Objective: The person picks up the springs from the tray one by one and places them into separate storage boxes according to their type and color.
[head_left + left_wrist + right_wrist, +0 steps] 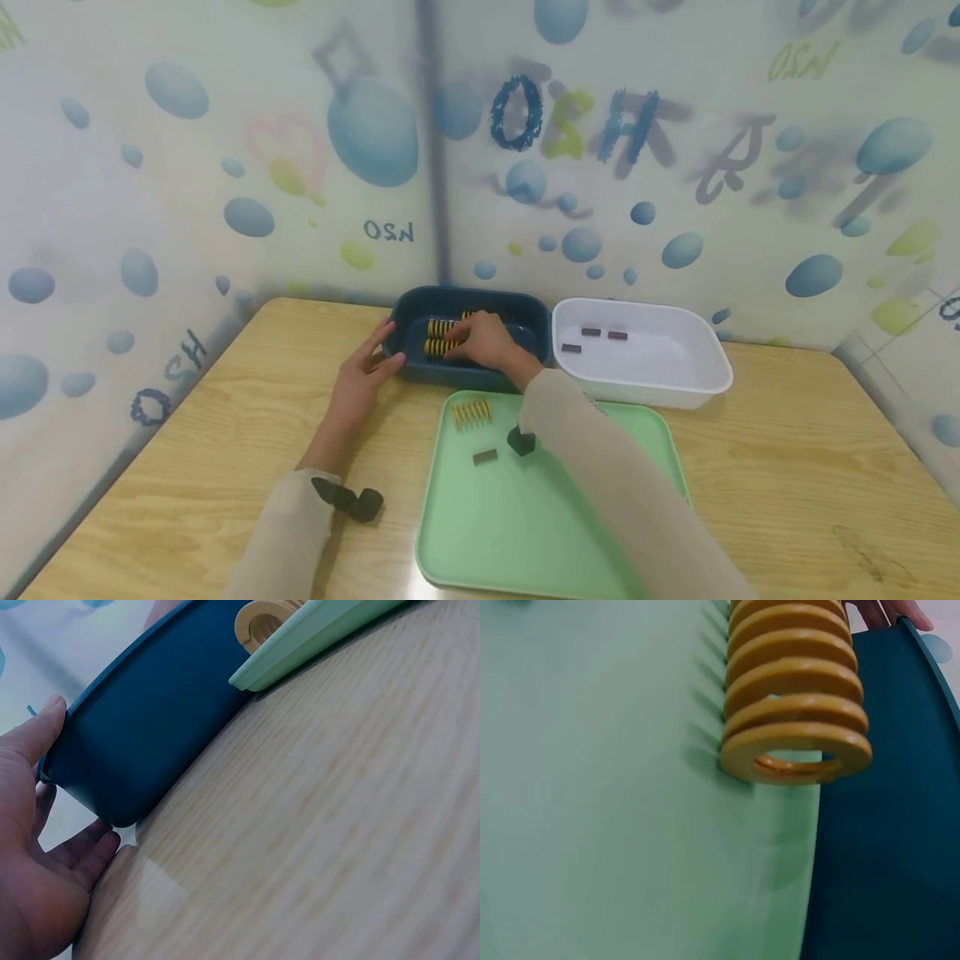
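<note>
The left hand (360, 379) touches the left end of a dark blue bin (525, 312), its thumb at the rim and its other fingers against the outside wall in the left wrist view. Inside that bin, the right hand (483, 340) pinches the right end of a yellow coil spring (437, 347) in the near row. Another yellow spring (441, 327) lies just behind it, and a further one is partly covered by the hand. On the green tray (517, 517) lie a yellow spring (471, 414) and a small dark spring (485, 457).
A white bin (660, 354) stands against the blue bin's right side, with small dark springs (591, 332) in it. The wooden table (787, 467) meets a patterned wall behind the bins. The right forearm crosses above the tray.
</note>
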